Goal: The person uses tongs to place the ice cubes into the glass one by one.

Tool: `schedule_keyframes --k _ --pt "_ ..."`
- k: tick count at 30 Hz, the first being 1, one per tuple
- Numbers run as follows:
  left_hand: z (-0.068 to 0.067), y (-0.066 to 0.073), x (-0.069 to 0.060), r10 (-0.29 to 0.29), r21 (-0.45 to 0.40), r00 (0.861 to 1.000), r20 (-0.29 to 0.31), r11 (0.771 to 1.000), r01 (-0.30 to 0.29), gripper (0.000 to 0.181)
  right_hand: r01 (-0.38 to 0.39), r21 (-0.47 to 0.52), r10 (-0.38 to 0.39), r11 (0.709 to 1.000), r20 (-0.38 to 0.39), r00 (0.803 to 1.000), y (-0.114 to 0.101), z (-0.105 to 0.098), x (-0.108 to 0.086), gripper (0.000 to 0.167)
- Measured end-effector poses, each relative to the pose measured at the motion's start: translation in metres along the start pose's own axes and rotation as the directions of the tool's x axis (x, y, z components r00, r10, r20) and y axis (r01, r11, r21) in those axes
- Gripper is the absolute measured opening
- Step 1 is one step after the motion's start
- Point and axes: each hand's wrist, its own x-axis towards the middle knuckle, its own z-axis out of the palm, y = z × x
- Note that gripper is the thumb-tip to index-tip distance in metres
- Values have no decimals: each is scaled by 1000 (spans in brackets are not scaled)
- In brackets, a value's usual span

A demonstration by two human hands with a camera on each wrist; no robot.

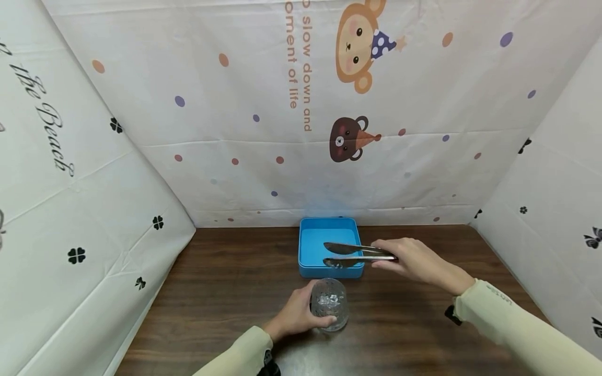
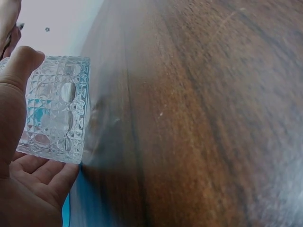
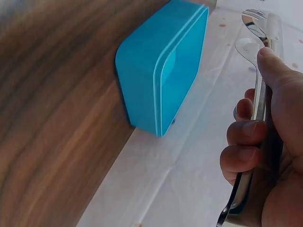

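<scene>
My left hand (image 1: 297,314) grips a clear cut-glass tumbler (image 1: 333,305), thumb on the near side and fingers round the far side. The left wrist view shows the faceted wall of the glass (image 2: 68,113) and its base end close to the table; whether it touches is unclear. My right hand (image 1: 414,259) holds metal serving tongs (image 1: 342,248) level above the front right of a blue box (image 1: 308,272). Their two arms stand slightly apart, with nothing seen between the tips. In the right wrist view, one tip of the tongs (image 3: 255,21) is slotted like a fork, the other spoon-shaped.
The open blue box stands on the dark wooden table (image 1: 226,292), against the printed back curtain (image 1: 263,177). A white sheet (image 1: 108,224) slopes along the left side, and another sheet (image 1: 555,209) hangs at the right. Bare wood shows left of the box.
</scene>
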Motion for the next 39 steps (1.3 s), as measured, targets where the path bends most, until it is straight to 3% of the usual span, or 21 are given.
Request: schedule_keyframes --k 11,18,26,39 --pt "-1 4 -2 -40 10 999 36 999 39 74 -100 -13 100 995 38 994 30 0 22 45" --pt "0 5 -3 -57 16 997 54 998 57 75 -121 -9 122 993 58 991 46 2 30 47" --pt "-1 4 -1 -34 4 998 47 999 34 74 -113 -64 115 992 36 993 62 2 44 49" --pt "0 3 1 -51 20 998 21 999 51 76 -132 -66 137 989 76 988 71 4 53 56"
